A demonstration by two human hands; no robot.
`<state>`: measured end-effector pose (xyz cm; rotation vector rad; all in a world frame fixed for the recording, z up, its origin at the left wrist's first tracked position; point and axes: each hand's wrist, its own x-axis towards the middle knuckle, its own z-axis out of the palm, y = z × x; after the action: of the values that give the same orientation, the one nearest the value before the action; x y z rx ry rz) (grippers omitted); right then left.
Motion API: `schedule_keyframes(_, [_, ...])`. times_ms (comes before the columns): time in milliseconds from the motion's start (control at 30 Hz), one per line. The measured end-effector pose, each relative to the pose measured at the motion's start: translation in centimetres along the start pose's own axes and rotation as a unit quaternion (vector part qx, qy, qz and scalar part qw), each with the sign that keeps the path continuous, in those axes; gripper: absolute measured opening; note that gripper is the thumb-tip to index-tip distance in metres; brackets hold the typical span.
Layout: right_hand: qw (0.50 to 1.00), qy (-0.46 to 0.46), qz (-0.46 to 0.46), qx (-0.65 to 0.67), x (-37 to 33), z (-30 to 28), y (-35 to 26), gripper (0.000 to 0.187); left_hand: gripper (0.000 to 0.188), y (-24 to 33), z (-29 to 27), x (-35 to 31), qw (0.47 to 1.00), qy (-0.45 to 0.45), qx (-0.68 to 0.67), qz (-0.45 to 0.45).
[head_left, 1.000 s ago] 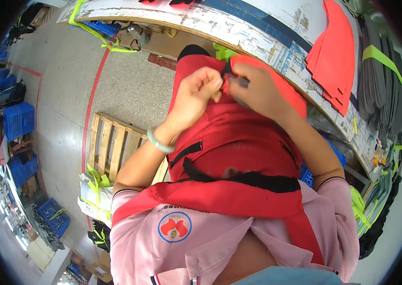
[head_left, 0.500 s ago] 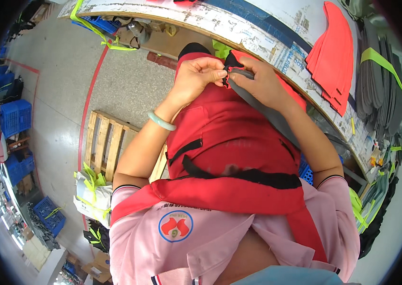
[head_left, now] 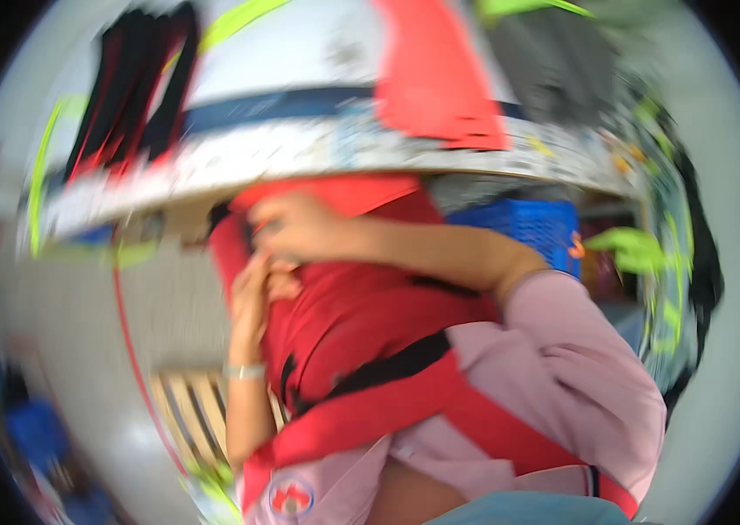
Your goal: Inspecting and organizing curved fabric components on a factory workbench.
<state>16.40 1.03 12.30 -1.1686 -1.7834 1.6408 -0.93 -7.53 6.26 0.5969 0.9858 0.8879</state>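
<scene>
The picture is blurred by motion. A red fabric piece with black straps (head_left: 361, 324) lies bunched against my chest, below the edge of a white work table (head_left: 317, 149). My right hand (head_left: 296, 226) grips its upper edge near the table rim. My left hand (head_left: 252, 293) holds the fabric's left edge just below, a pale bracelet on the wrist. Both hands sit close together on the red cloth.
On the table lie a flat red fabric panel (head_left: 436, 83), black and red straps (head_left: 138, 83) and dark grey pieces (head_left: 562, 61). A blue crate (head_left: 532, 223) sits under the table at right. A wooden pallet (head_left: 191, 411) lies on the grey floor at lower left.
The view has swung and tilted sharply and blurred. My hands stay on the red fabric's top edge, the right arm now crossing over it from the right.
</scene>
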Motion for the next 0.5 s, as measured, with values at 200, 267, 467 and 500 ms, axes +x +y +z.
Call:
schedule_keyframes(200, [0.955,0.156,-0.247,0.047,-0.9,0.2,-6.3,0.014,0.059,6.3,1.8,-1.7,0.918,0.09,0.117,0.368])
schedule_keyframes(267, [0.944,0.15,-0.281,0.086,-1.1,0.4,-7.8,0.014,0.063,8.7,5.6,-2.2,0.927,0.029,-0.036,0.373])
schedule_keyframes(467, [0.913,0.286,-0.269,-0.111,0.3,0.3,-5.7,0.048,0.049,8.2,5.8,1.9,0.905,-0.024,-0.396,0.156])
schedule_keyframes(500, [0.914,0.281,-0.27,-0.108,1.3,0.5,-4.6,0.048,0.047,7.0,5.3,2.8,0.904,-0.029,-0.41,0.119])
